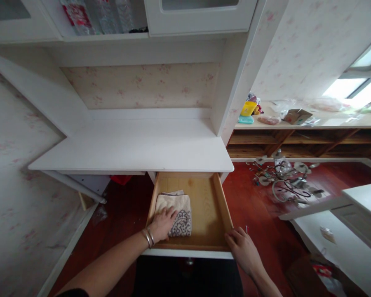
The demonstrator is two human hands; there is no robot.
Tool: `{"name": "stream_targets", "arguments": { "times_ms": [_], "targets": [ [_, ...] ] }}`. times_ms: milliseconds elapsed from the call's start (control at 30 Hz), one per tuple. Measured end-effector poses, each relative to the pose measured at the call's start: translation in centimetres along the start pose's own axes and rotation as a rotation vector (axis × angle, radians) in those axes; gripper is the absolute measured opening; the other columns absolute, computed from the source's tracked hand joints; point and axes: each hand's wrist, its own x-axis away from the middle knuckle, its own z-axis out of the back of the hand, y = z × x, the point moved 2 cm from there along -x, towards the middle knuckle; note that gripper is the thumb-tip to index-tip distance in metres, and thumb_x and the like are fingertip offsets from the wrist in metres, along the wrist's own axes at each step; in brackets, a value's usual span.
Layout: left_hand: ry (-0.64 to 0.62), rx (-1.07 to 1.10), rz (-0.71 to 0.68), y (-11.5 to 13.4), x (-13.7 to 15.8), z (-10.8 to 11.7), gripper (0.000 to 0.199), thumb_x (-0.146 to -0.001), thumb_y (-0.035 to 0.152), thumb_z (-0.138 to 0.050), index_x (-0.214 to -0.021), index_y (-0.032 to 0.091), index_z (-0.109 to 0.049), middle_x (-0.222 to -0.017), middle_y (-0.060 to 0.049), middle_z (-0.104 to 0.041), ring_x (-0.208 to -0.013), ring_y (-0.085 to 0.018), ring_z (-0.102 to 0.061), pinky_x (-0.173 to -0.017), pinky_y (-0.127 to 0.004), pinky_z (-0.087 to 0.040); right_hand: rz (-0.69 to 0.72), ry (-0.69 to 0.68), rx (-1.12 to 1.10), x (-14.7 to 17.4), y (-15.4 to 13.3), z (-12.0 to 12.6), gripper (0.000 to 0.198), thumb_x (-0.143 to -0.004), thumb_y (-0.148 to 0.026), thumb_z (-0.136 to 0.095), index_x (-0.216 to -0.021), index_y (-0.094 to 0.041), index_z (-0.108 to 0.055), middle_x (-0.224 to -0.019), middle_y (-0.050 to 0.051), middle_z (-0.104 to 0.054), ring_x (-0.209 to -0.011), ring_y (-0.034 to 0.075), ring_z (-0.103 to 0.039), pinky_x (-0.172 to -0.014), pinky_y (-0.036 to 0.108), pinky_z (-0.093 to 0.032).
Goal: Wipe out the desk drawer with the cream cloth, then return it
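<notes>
A pulled-out wooden drawer (pixel 208 206) with a white front extends from under the white desk. Inside, along its left side, lies a folded beige towel (pixel 181 206) with a dark swirl pattern. My left hand (pixel 163 222), with bracelets at the wrist, rests flat on the towel's lower left part, fingers stretched out. At the drawer's right front corner, my right hand (pixel 243 247) has its fingers bent over the edge. A round knob (pixel 189 261) shows on the drawer front.
The white desktop (pixel 136 144) spreads behind the drawer, beneath a cabinet holding plastic bottles (pixel 105 16). On the red floor to the right lies a dismantled chandelier (pixel 284 177). A white furniture piece (pixel 336 231) stands at lower right. A low shelf (pixel 297 142) bears a yellow cup (pixel 248 109).
</notes>
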Motion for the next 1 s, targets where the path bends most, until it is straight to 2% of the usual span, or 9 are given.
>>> {"name": "stream_targets", "arguments": {
  "times_ms": [133, 233, 367, 567, 733, 867, 1000],
  "targets": [
    [0.021, 0.006, -0.046, -0.7, -0.9, 0.1, 0.116, -0.056, 0.018, -0.078, -0.154, 0.029, -0.017, -0.161, -0.013, -0.019, -0.141, -0.044, -0.023, -0.1, -0.059, -0.042, 0.02, 0.004, 0.007, 0.0, -0.1, 0.1, 0.036, -0.093, -0.034, -0.04, -0.078, -0.025, -0.071, -0.094, 0.006, -0.066, -0.095, 0.022, -0.059, -0.088, 0.032, -0.042],
    [0.04, -0.024, -0.037, -0.6, -1.5, 0.6, 0.107, -0.057, 0.008, -0.068, -0.152, 0.028, -0.022, -0.16, -0.012, -0.021, -0.14, -0.044, -0.025, -0.096, -0.058, -0.045, 0.052, 0.009, 0.035, 0.0, -0.1, 0.2, 0.036, -0.093, -0.032, -0.039, -0.078, -0.026, -0.071, -0.092, 0.005, -0.067, -0.094, 0.022, -0.059, -0.087, 0.032, -0.042],
    [0.078, -0.018, -0.066, -0.3, -1.2, 1.0, 0.099, -0.059, 0.006, -0.062, -0.15, 0.027, -0.029, -0.157, -0.012, -0.028, -0.137, -0.042, -0.031, -0.096, -0.054, -0.047, 0.108, -0.011, 0.054, 0.0, 0.0, 0.1, 0.037, -0.094, -0.03, -0.039, -0.077, -0.026, -0.071, -0.091, 0.004, -0.068, -0.095, 0.022, -0.059, -0.089, 0.032, -0.041],
    [0.151, -0.045, -0.096, -0.1, 0.4, 1.0, 0.091, -0.064, 0.003, -0.054, -0.149, 0.027, -0.03, -0.154, -0.011, -0.034, -0.137, -0.035, -0.033, -0.098, -0.049, -0.047, 0.029, 0.021, 0.002, 0.0, 0.0, 0.2, 0.036, -0.093, -0.032, -0.039, -0.079, -0.025, -0.071, -0.094, 0.006, -0.066, -0.095, 0.021, -0.06, -0.089, 0.032, -0.042],
    [0.174, -0.027, -0.128, -0.1, 1.3, 1.6, 0.081, -0.07, 0.001, -0.046, -0.146, 0.026, -0.034, -0.147, -0.01, -0.043, -0.133, -0.029, -0.04, -0.101, -0.045, -0.045, 0.036, 0.014, 0.019, -0.1, -0.3, 0.4, 0.035, -0.092, -0.032, -0.039, -0.074, -0.025, -0.069, -0.09, 0.005, -0.066, -0.094, 0.021, -0.06, -0.088, 0.032, -0.042],
    [0.159, 0.009, -0.111, -0.3, 1.1, 1.6, 0.079, -0.069, 0.004, -0.048, -0.144, 0.027, -0.038, -0.146, -0.01, -0.042, -0.131, -0.031, -0.041, -0.098, -0.047, -0.047, 0.028, 0.005, 0.022, 0.0, -0.4, 0.4, 0.037, -0.093, -0.031, -0.038, -0.075, -0.024, -0.069, -0.091, 0.005, -0.066, -0.095, 0.021, -0.06, -0.091, 0.033, -0.04],
    [0.139, 0.021, -0.031, 0.4, 0.4, 1.1, 0.084, -0.065, 0.009, -0.054, -0.145, 0.027, -0.035, -0.151, -0.012, -0.033, -0.136, -0.038, -0.032, -0.092, -0.053, -0.049, 0.042, 0.0, 0.027, 0.0, -0.2, 0.2, 0.036, -0.093, -0.031, -0.039, -0.08, -0.025, -0.072, -0.093, 0.005, -0.067, -0.097, 0.022, -0.059, -0.091, 0.033, -0.04]
  ]
}}
